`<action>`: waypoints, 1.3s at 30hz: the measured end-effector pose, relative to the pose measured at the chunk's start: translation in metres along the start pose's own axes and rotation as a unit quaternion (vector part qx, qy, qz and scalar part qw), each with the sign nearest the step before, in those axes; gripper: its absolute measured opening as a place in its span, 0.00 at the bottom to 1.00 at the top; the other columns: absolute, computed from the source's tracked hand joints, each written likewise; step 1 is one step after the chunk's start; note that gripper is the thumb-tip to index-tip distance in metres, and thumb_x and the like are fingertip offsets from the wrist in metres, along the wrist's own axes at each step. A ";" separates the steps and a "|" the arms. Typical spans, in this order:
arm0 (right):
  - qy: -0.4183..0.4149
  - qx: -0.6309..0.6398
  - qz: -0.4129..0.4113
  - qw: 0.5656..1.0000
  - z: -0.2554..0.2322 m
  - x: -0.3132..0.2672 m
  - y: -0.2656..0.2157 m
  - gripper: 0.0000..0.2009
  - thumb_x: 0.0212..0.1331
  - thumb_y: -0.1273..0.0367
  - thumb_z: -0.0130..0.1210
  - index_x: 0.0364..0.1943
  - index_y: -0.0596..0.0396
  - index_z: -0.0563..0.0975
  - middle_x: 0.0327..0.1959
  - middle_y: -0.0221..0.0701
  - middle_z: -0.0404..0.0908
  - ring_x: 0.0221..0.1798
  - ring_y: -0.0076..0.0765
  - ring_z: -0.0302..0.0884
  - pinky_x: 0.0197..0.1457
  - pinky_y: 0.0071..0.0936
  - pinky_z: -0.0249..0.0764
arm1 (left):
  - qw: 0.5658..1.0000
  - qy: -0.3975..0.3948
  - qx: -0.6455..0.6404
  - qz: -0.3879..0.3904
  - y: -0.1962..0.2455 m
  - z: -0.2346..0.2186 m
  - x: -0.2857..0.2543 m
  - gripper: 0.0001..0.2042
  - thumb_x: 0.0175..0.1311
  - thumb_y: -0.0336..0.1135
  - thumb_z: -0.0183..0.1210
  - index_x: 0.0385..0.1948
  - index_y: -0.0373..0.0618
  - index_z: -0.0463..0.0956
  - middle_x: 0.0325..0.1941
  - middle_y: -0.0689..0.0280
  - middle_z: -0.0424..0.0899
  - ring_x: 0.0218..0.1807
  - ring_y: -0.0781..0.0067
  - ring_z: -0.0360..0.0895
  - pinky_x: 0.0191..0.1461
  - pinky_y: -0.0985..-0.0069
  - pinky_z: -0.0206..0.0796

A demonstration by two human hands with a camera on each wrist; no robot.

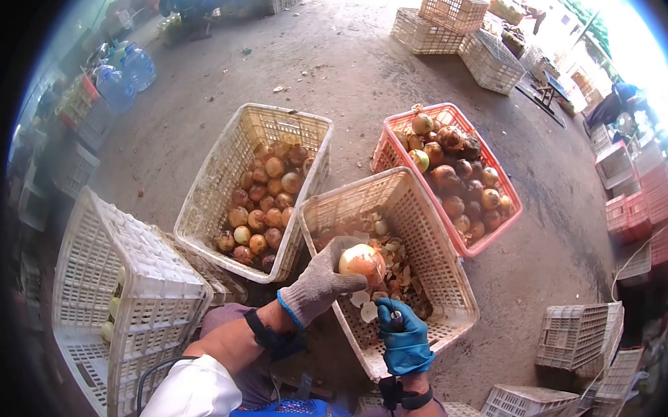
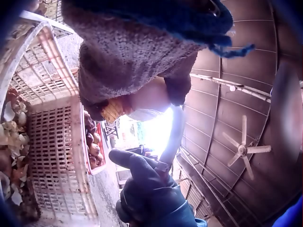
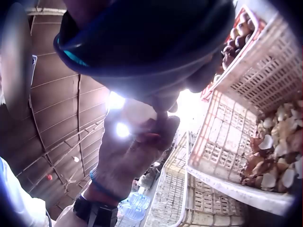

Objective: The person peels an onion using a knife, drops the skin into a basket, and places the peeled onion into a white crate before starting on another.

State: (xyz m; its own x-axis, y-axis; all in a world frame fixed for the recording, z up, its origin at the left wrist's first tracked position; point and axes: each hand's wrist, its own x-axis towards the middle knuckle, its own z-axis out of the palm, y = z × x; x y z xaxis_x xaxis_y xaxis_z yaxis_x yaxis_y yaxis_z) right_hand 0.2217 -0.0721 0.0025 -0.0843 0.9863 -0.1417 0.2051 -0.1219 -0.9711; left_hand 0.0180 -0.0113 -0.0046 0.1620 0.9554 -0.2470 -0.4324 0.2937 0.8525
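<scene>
My left hand, in a grey knit glove with a blue cuff, grips a partly peeled onion over a white plastic crate. Onion skins and trimmings lie in the bottom of that crate. My right hand wears a blue rubber glove and is close to the onion on its near right side. It holds a knife, whose pale blade points up toward the onion in the left wrist view. In the right wrist view the glove cuff hides most of the right hand.
Beyond the trimmings crate, a red crate holds browned onions. A white crate of onions stands on the left. Tilted at the near left is another white crate. More crates stand on the right. Large water bottles sit farther back.
</scene>
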 end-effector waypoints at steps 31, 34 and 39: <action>0.055 -0.130 -0.140 0.980 -0.008 0.011 0.028 0.16 0.76 0.59 0.53 0.53 0.53 0.85 0.35 0.43 0.87 0.36 0.48 0.87 0.40 0.38 0.79 | 0.999 -0.050 0.001 -0.015 0.003 0.003 -0.005 0.42 0.49 0.39 0.79 0.67 0.43 0.64 0.60 0.62 0.76 0.60 0.71 0.77 0.63 0.71 0.74; 0.045 -0.119 -0.136 0.983 -0.010 0.011 0.026 0.16 0.76 0.60 0.53 0.53 0.54 0.84 0.34 0.43 0.86 0.35 0.48 0.87 0.39 0.39 0.78 | 0.999 -0.045 0.006 -0.019 0.003 0.003 -0.005 0.41 0.49 0.40 0.79 0.66 0.43 0.66 0.59 0.63 0.76 0.59 0.71 0.77 0.63 0.71 0.74; 0.069 -0.226 -0.181 0.955 -0.013 0.013 0.015 0.14 0.74 0.63 0.55 0.54 0.55 0.84 0.33 0.38 0.85 0.34 0.43 0.84 0.39 0.35 0.77 | 0.999 -0.032 -0.008 -0.019 -0.004 0.001 -0.003 0.39 0.49 0.37 0.79 0.63 0.42 0.67 0.57 0.63 0.77 0.57 0.73 0.78 0.60 0.72 0.75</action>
State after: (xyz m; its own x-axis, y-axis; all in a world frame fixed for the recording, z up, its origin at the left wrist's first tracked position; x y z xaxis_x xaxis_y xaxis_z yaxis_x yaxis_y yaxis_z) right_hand 0.2367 -0.0597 -0.0110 -0.1077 0.9635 0.2450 0.5895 0.2603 -0.7647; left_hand 0.0204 -0.0149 -0.0065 0.2348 0.9395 -0.2494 -0.4383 0.3314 0.8355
